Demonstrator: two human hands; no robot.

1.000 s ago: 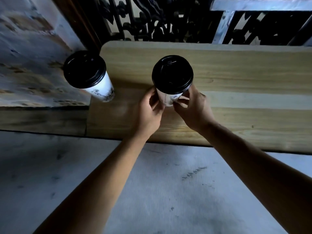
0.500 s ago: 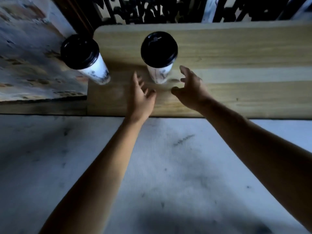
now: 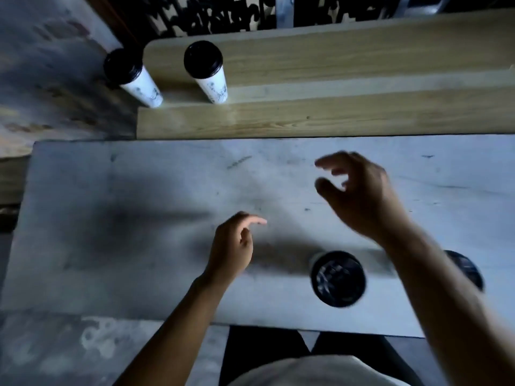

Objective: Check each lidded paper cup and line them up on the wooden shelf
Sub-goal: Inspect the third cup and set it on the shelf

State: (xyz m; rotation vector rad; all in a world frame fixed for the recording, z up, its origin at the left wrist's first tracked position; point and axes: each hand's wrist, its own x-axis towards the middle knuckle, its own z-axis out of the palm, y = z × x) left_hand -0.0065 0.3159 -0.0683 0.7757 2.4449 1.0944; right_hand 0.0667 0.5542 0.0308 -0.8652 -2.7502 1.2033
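Two white paper cups with black lids stand side by side at the left end of the wooden shelf (image 3: 334, 115): one cup (image 3: 133, 79) at the very corner, the other cup (image 3: 207, 73) just right of it. On the grey table (image 3: 125, 218), near its front edge, stands a third lidded cup (image 3: 337, 278); a fourth cup (image 3: 465, 270) is partly hidden behind my right forearm. My left hand (image 3: 232, 246) hovers empty over the table, left of the third cup. My right hand (image 3: 359, 193) is raised above the table with fingers apart, holding nothing.
A dark ornate metal grille (image 3: 223, 15) runs behind the shelf. A worn, mottled wall or floor surface (image 3: 41, 79) lies to the left. My torso and dark trousers (image 3: 278, 352) are at the table's front edge.
Both hands let go of the second cup on the shelf and drew back over the table. The view tilted down, bringing the two cups near the table's front edge into sight.
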